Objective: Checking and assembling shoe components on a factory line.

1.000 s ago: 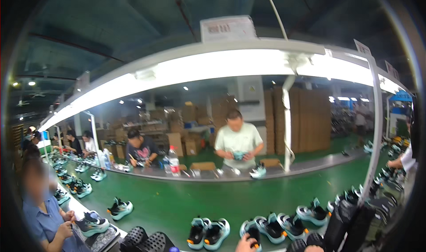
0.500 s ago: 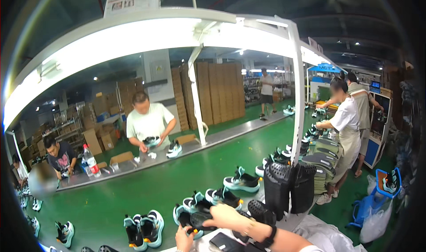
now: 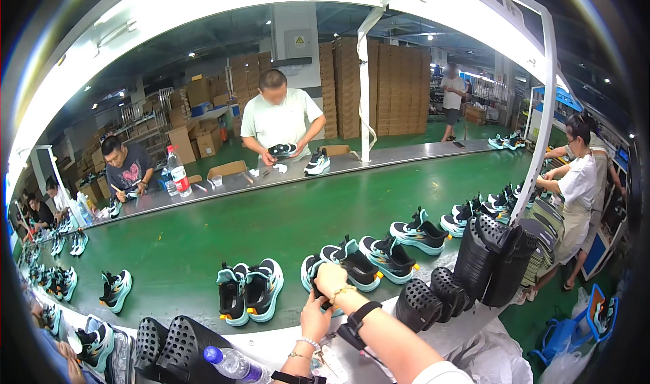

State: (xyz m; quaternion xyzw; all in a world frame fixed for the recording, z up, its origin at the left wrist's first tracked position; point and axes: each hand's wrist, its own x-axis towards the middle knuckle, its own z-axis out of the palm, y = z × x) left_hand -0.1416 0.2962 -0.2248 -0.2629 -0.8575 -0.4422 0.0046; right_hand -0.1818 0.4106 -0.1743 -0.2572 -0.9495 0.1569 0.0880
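Observation:
My two hands meet over a black and mint-green sneaker (image 3: 308, 269) at the near edge of the green belt. My right hand (image 3: 332, 279) is closed, knuckles up, above its opening; what its fingers grip is hidden. My left hand (image 3: 315, 320) holds the sneaker low at its near end, fingers bent against it. Part of the sneaker is covered by both hands. Close by on the right stand a matching sneaker (image 3: 352, 263) and another one (image 3: 388, 257). To the left is a pair of sneakers (image 3: 247, 290), toes pointing away.
Black perforated shoe forms (image 3: 484, 255) stand on the right of the white ledge (image 3: 271, 347), more forms (image 3: 179, 350) on its left. A purple-capped bottle (image 3: 233, 365) lies beside my left forearm. Across the belt (image 3: 325, 208), a person (image 3: 281, 117) handles a sneaker. Other people work at both sides.
My view has swung right and downward, so the scene sits differently. A dark insert seen under my right hand before is now hidden; both hands are closer together on the sneaker.

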